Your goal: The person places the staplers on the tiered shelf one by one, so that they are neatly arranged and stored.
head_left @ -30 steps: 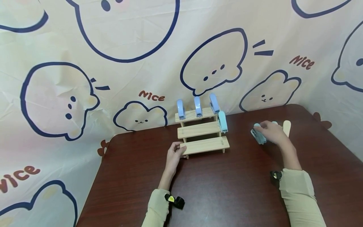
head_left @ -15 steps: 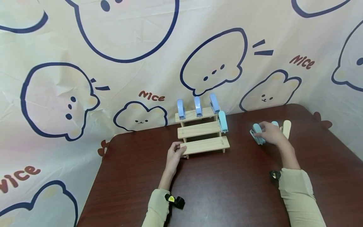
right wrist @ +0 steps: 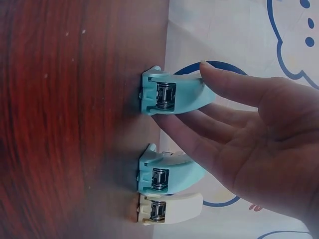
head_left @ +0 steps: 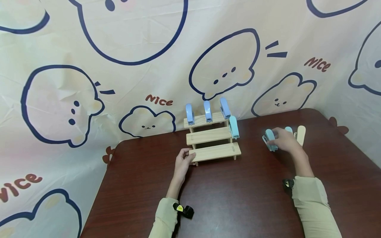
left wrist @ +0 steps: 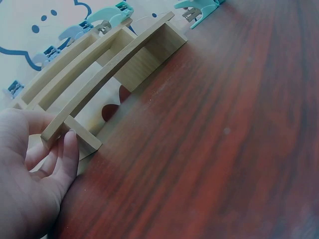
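Note:
My left hand [head_left: 182,162] grips the left end of the lowest step of a three-step wooden stand [head_left: 214,152]; in the left wrist view the thumb [left wrist: 71,149] lies by the step's leg. Over on the right, my right hand [head_left: 287,140] pinches a teal stapler [head_left: 270,138] between thumb and fingers, its base at the tabletop. Beside that hand stand a second teal stapler [right wrist: 174,174] and a cream stapler [right wrist: 182,208], both partly hidden by the hand in the head view.
Three blue staplers [head_left: 207,111] stand along the stand's top step. Another teal stapler [head_left: 233,127] is at the right end of the middle step. The dark wooden table [head_left: 232,198] meets a printed cloth backdrop [head_left: 143,79] behind the stand.
My right hand has shifted its fingers on the teal stapler, moving it slightly left and uncovering more of it and of the second teal one. The left hand stays on the stand.

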`<state>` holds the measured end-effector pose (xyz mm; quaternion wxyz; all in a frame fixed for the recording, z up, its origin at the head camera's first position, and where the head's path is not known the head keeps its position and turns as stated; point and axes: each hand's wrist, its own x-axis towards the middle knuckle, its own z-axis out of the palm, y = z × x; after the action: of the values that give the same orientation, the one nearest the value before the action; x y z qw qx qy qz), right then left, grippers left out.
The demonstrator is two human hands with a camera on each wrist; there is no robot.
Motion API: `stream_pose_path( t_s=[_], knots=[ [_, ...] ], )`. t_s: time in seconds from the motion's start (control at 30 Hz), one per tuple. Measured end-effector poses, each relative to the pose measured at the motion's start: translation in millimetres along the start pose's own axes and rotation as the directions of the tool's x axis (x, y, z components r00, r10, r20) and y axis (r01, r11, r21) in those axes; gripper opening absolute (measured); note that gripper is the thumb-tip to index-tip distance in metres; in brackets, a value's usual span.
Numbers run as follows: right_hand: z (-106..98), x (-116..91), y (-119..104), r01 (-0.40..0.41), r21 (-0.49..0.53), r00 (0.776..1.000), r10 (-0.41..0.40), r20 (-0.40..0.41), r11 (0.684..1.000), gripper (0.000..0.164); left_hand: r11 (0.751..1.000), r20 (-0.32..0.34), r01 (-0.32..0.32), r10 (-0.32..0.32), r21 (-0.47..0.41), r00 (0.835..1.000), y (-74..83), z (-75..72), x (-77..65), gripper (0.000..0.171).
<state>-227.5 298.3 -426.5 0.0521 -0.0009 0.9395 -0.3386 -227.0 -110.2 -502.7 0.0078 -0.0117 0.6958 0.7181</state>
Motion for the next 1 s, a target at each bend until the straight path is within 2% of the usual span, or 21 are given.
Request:
stream_pose_path(
  t_s=[0.1,0.23,0.4,0.53,0.73,0.8,0.87,1.0],
  knots=[
    [0,0,0,-0.001,0.008,1.0,0.001,-0.016,1.0,0.061,1.0,-0.004,0.008,-0.008,-0.001,1.0,0.3,0.1,0.1,0.031],
    [1,0,1,-0.026,0.03,0.997,0.029,-0.078,0.999,0.057,1.0,0.0,0.018,-0.018,-0.008,1.0,2.8,0.0,-0.8,0.029],
    [1,0,3,-0.061,0.065,0.986,0.07,-0.154,0.996,0.052,1.0,0.019,0.025,-0.025,-0.01,1.0,15.5,0.8,-5.8,0.026],
    [1,1,4,-0.051,0.09,0.975,0.069,-0.213,0.995,0.05,1.0,0.024,0.009,-0.009,-0.008,1.0,24.8,1.6,-12.1,0.026],
    [-1,1,2,-0.048,0.126,0.957,0.082,-0.279,0.991,0.048,1.0,0.004,0.007,-0.007,-0.008,1.0,2.9,0.3,-0.6,0.03],
    [-1,1,2,-0.061,0.145,0.954,0.1,-0.284,0.988,0.048,1.0,0.0,0.009,-0.009,-0.008,1.0,0.0,0.1,1.1,0.03],
    [-2,1,2,-0.071,0.164,0.95,0.116,-0.29,0.984,0.049,1.0,0.003,0.013,-0.013,-0.008,1.0,2.4,0.2,0.5,0.03],
    [-3,0,-2,-0.08,0.204,0.942,0.141,-0.305,0.976,0.049,1.0,0.017,0.008,-0.008,0.0,1.0,20.4,1.8,-9.2,0.027]
  ],
)
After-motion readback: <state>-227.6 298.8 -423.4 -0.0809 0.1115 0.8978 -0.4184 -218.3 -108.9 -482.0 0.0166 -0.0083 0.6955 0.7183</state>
